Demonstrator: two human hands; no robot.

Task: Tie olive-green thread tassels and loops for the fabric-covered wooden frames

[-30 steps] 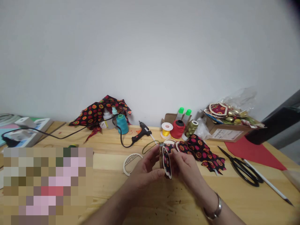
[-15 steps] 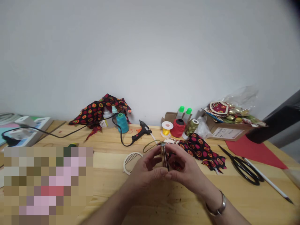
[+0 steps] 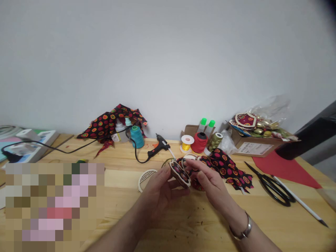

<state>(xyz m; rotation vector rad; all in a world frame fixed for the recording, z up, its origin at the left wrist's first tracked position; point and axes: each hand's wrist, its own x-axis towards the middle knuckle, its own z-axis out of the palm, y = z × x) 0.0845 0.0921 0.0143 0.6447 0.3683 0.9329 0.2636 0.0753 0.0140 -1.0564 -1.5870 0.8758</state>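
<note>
My left hand [image 3: 160,190] grips a small wooden piece covered in dark red-dotted fabric [image 3: 180,174], held tilted above the wooden table [image 3: 183,224]. My right hand [image 3: 210,183], with a metal bracelet at the wrist, pinches the piece's right side with fingertips close together. Just behind my hands lie more fabric-covered pieces and a patterned fabric scrap [image 3: 228,169]. A pale wooden cut-out frame [image 3: 146,177] lies flat to the left of my left hand.
A black glue gun [image 3: 159,147] with its cord lies behind the hands. Thread spools [image 3: 200,142], a teal spool [image 3: 137,137], green-capped bottles, a cardboard box of ornaments [image 3: 256,147], black scissors [image 3: 273,189], a white pencil, red paper and bunched fabric [image 3: 110,124] surround the work spot.
The fabric-covered piece was turned from facing me to edge-on, and now lies tilted flatter. Both hands shifted slightly as they rotated it.
</note>
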